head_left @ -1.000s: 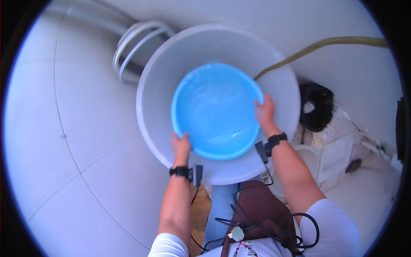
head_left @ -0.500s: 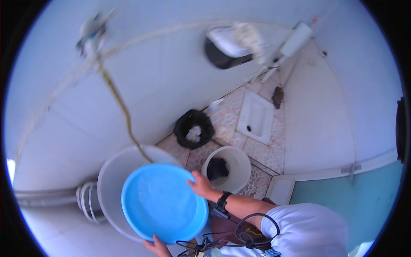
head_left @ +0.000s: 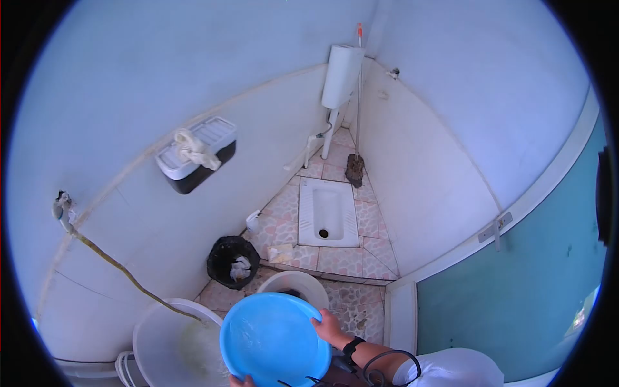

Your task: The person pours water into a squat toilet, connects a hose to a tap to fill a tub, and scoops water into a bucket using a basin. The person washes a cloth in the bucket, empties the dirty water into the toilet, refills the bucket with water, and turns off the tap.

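Observation:
A light-blue plastic basin (head_left: 274, 338) is held between my two hands at the bottom of the view. My right hand (head_left: 330, 327) grips its right rim, fingers wrapped over the edge. Only part of my left hand (head_left: 242, 382) shows, closed on the near-left rim. Shiny streaks inside the basin look like water. To its left stands a large translucent tub (head_left: 155, 351) with liquid in it, and a yellowish hose (head_left: 122, 269) hangs into that tub from a wall tap (head_left: 63, 209). Partly hidden behind the basin is a white bucket (head_left: 303, 287) with something dark inside.
Ahead, a squat toilet (head_left: 327, 213) is set in a raised tiled floor with a step edge. A black-lined bin (head_left: 233, 261) stands by the left wall. A mop (head_left: 354, 169) leans in the corner near the white cistern (head_left: 343, 76). On the right is a green door (head_left: 503, 303).
My view has swung up and to the right. The basin has moved rightward off the tub and partly covers the white bucket. Both hands keep hold of its rim.

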A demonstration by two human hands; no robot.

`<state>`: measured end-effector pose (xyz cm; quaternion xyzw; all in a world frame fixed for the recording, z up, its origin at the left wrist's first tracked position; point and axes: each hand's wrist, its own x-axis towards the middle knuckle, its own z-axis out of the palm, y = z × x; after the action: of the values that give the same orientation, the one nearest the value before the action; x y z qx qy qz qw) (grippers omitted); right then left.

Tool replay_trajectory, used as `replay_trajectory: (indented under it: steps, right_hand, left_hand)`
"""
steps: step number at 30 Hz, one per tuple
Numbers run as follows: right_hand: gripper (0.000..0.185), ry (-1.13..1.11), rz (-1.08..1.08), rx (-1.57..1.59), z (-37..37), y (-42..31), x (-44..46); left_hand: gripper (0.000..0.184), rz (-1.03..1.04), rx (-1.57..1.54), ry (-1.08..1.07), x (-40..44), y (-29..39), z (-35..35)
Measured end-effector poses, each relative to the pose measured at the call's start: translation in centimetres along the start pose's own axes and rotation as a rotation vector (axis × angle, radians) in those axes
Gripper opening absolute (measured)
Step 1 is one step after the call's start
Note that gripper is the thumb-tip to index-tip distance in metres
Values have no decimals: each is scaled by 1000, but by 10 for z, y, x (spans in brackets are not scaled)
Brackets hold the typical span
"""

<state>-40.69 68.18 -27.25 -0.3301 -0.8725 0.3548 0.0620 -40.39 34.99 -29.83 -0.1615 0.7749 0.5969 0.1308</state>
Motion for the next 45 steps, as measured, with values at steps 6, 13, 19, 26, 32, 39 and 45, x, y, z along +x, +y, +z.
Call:
replay_trajectory:
  steps: [6,13,19,26,32,39,45]
  right_hand:
    - [27,26,105,-6,-42,74,8]
    - [30,-107,187,-97,-60,159,20]
    - [31,-91,264,-21,-61,172,27]
    - [26,-392,261,-46,-24,225,61]
    - [34,-521,436,-5,-56,182,68]
    - [23,-829,677,266,-69,156,68]
    - [20,-1010,528,268,-74,139,54]
  left_hand:
    - [49,-266,210,-99,4,-67,59]
    - [45,-459,176,-9,-39,-4,136]
    - [26,-332,313,-84,-23,-8,145]
    - [20,-240,685,-258,-8,85,144]
    - [30,-303,559,-145,-4,123,154]
    - [37,-278,542,-157,9,180,160]
    - [46,-124,739,-87,-2,230,164]
